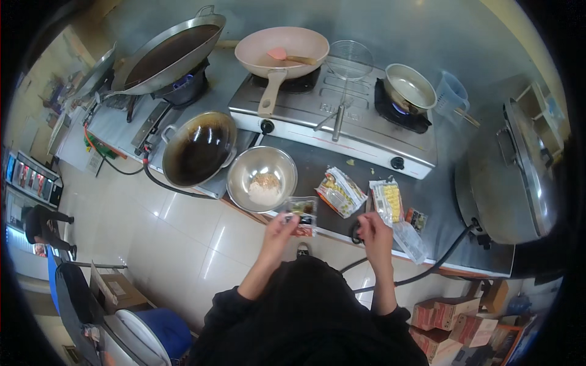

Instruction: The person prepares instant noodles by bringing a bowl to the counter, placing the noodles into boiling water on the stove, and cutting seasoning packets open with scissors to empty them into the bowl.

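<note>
My left hand (278, 234) pinches a small flat seasoning sachet (306, 209) just in front of the steel mixing bowl (238, 183). Inside that bowl lies a mound of pale powder with brownish granules (265, 188). Fingers of my right hand (379, 232) are closed on a black looped handle, apparently of scissors (355, 232); the blades cannot be made out. Beyond my hands lie an instant-noodle packet (341, 193) and a second packet (387, 203) showing yellow noodles. Another small sachet (416, 220) and a clear plastic wrapper (410, 242) are to their right.
The gas stove (302, 116) carries a pink pan (281, 41), a wire skimmer (350, 59) and a small pot (410, 89) over a blue flame. Woks (201, 148) (174, 50) stand left, a large lidded pot (494, 192) right. A hose (439, 263) crosses the counter edge.
</note>
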Motion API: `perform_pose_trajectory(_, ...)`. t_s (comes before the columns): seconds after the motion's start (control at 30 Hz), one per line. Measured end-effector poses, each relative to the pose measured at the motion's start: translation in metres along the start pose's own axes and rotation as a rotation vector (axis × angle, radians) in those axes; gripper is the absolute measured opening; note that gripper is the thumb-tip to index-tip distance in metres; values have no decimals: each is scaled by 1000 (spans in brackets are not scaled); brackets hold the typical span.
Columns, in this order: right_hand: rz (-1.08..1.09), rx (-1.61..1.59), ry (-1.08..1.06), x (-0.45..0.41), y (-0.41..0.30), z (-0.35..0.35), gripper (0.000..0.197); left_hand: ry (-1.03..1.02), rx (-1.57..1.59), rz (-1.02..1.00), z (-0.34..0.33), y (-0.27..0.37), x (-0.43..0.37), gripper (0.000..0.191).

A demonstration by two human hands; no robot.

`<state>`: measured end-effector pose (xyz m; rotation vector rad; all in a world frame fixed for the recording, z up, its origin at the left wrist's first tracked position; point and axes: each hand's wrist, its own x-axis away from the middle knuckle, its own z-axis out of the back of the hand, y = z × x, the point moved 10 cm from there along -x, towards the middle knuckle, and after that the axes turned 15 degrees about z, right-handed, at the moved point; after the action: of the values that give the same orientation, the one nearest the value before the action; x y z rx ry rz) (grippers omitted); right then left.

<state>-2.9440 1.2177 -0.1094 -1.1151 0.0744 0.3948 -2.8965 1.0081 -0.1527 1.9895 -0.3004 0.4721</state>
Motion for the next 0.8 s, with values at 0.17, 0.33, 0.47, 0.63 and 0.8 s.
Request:
perform_pose_trajectory(0.17,-128,623,-61,50,97,17,35,212,173,-90,67,29,-3,21)
perform_pose_trajectory(0.33,-273,656,-26,47,99,10,50,224,225,-168,88,54,-17,25)
perform_pose_trajectory(0.47,-337,716,-97,42,105,7,54,224,194,-149,95,65,-28,27)
perform_pose_trajectory(0.63,-213,990,-96,45,111,2,52,108,170,-156,85,77,-37,29)
perform_pose_trajectory(0.8,-259,795,65,43,118,-1,43,-48,290,-160,79,74,-49,36)
